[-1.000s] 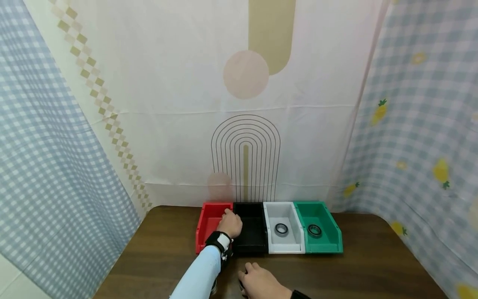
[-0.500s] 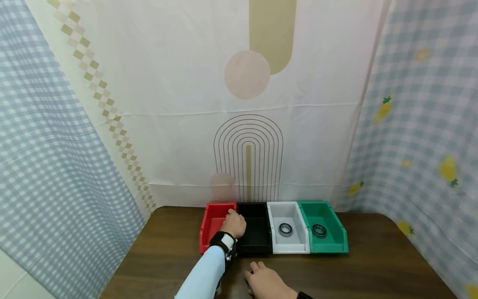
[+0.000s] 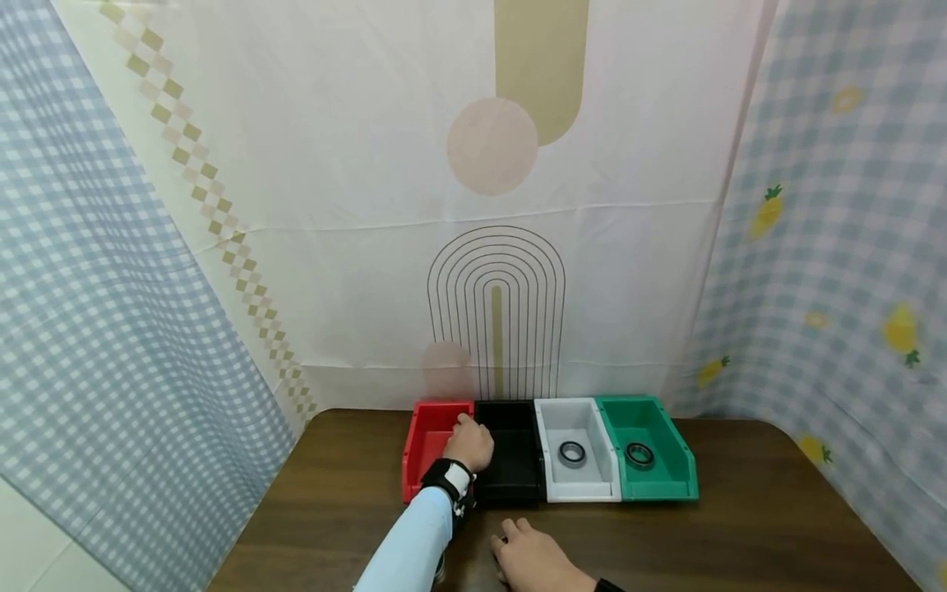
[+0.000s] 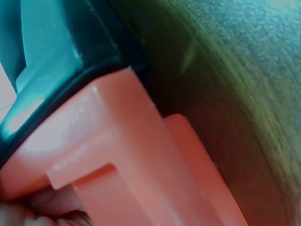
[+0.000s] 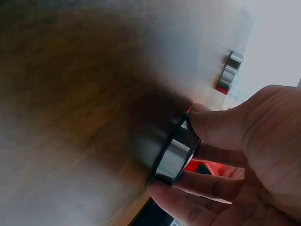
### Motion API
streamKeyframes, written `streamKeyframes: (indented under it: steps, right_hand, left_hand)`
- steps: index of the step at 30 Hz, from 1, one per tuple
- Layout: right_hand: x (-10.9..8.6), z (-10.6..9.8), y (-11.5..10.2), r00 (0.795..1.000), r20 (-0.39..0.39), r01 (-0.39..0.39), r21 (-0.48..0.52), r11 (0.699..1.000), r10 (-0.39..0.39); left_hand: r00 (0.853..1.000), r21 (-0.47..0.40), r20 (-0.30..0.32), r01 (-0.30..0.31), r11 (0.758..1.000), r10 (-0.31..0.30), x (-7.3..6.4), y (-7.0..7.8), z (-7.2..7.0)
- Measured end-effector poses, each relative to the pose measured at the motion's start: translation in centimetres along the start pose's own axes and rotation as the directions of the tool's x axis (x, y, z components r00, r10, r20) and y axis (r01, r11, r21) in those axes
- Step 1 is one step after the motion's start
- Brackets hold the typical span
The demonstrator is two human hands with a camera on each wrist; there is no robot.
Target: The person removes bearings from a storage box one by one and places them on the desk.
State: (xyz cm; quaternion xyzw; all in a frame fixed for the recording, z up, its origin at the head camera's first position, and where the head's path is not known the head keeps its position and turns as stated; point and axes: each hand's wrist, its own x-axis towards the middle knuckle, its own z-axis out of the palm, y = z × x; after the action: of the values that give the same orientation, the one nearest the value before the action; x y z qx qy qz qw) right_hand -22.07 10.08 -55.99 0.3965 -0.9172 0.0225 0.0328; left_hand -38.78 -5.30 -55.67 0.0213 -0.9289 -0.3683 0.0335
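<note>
My left hand (image 3: 469,446) reaches over the wall between the red bin (image 3: 422,448) and the black bin (image 3: 510,448), fingers down in the red one. In the left wrist view the red bin's wall (image 4: 136,127) hides most of its fingers (image 4: 56,200); I cannot tell whether they hold anything. My right hand (image 3: 534,561) is low over the table in front of the bins. In the right wrist view its thumb and fingers pinch a ball bearing (image 5: 173,157) by its shiny outer rim, tilted on edge. Another bearing (image 5: 229,72) lies farther off on the table.
One bearing (image 3: 572,454) lies in the white bin (image 3: 565,415) and another bearing (image 3: 639,455) in the green bin (image 3: 629,415). The four-bin row stands along the back of the wooden table (image 3: 333,493), against a patterned cloth (image 3: 370,288). A bearing (image 3: 440,569) shows beside the left sleeve.
The head view has swung slightly left, so everything sits a little farther right in it. Both hands keep nearly the same places relative to the bins.
</note>
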Motion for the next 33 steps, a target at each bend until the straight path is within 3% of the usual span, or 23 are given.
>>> streamKeyframes:
  steps: [5,12,19,23,26,30,33]
  right_hand:
    - [0.0,0.1,0.1,1.0,0.013,-0.009,0.013,1.0,0.009]
    - [0.1,0.3,-0.1,0.999,0.025,-0.046,0.02,0.999,0.045]
    - [-0.2,-2.8,-1.6,0.989,0.082,-0.129,0.05,0.99,0.125]
    - [0.0,-3.3,-1.8,0.984,0.11,-0.149,0.051,0.988,0.142]
    - [0.3,-2.6,-1.3,0.977,0.147,-0.165,0.074,0.983,0.153]
    - [0.9,0.6,0.6,0.976,0.171,-0.157,0.109,0.982,0.137]
    - [1.1,2.7,1.7,0.979,0.164,-0.139,0.118,0.983,0.118]
  left_hand:
    - [1.0,-0.032,0.008,0.017,0.999,-0.017,-1.3,1.4,-1.1]
    - [1.0,0.0,-0.002,-0.001,1.0,0.001,-1.5,1.4,-1.1]
    - [1.0,-0.005,0.0,-0.003,1.0,0.003,-2.8,2.6,-2.2]
    - [1.0,0.025,0.021,-0.008,1.0,0.008,-3.2,2.6,-2.5]
    - [0.999,0.023,0.032,-0.016,1.0,0.015,-3.0,2.4,-2.3]
    - [0.999,0.004,0.033,-0.015,1.0,0.015,-2.2,1.9,-1.8]
    - [1.0,0.026,0.02,-0.01,1.0,0.009,-0.8,0.7,-0.6]
